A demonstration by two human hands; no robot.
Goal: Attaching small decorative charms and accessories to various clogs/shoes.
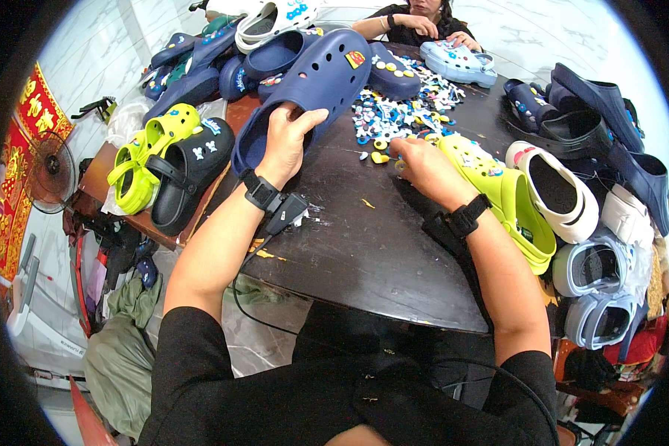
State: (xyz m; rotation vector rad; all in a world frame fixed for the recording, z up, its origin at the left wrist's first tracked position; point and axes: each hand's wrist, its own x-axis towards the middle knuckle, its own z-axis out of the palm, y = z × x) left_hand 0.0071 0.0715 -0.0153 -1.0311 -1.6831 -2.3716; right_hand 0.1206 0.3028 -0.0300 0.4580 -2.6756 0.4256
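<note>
My left hand [284, 141] is closed round a navy foam clog [316, 78], its fingers inside the shoe and the thumb over the upper. The clog is tilted toe up, with a red and yellow charm near the toe. On the right, my right hand [424, 169] is pinched at the near edge of a heap of small shoe charms [394, 111]. A small round charm [401, 165] shows at its fingertips, partly hidden. Beside that hand lies a lime-green clog [490, 178] with charms on it. Loose yellow charms [380, 157] sit just left of the fingers.
Black and lime clogs [193, 175] stand at the left edge of the dark table [334, 238]. More clogs are piled at the back left. White, navy and light-blue clogs [591, 267] crowd the right. Across the table, a person handles a light-blue clog [457, 63].
</note>
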